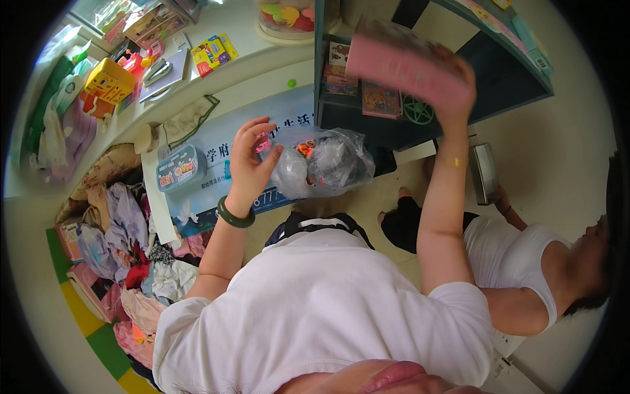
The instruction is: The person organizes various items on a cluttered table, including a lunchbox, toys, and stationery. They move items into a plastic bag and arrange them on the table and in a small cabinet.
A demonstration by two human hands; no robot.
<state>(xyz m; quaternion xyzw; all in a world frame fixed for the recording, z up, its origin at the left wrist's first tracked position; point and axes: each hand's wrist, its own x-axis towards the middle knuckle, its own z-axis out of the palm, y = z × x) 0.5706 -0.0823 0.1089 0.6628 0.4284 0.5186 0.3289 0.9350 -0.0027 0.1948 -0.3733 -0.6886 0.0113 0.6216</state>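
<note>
My right hand [455,81] is raised and grips a pink box [408,74] by its right end, in front of the dark shelf unit [354,120]. The box is blurred. My left hand [253,152] has its fingers apart and wears a dark green bangle [235,213] at the wrist. Just right of that hand sits a clear plastic bag [344,157] with orange and other small items inside. A pink item [263,142] shows behind the left fingers; whether they touch it is unclear. Under the bag is a table with a printed blue cover [211,184].
A lidded rectangular container [181,168] and a cloth [189,120] lie on the table's left. Piled clothes [128,236] are beyond. A windowsill holds a yellow box [109,80] and a stapler [157,73]. At right, another person [517,266] holds a metallic case [485,172].
</note>
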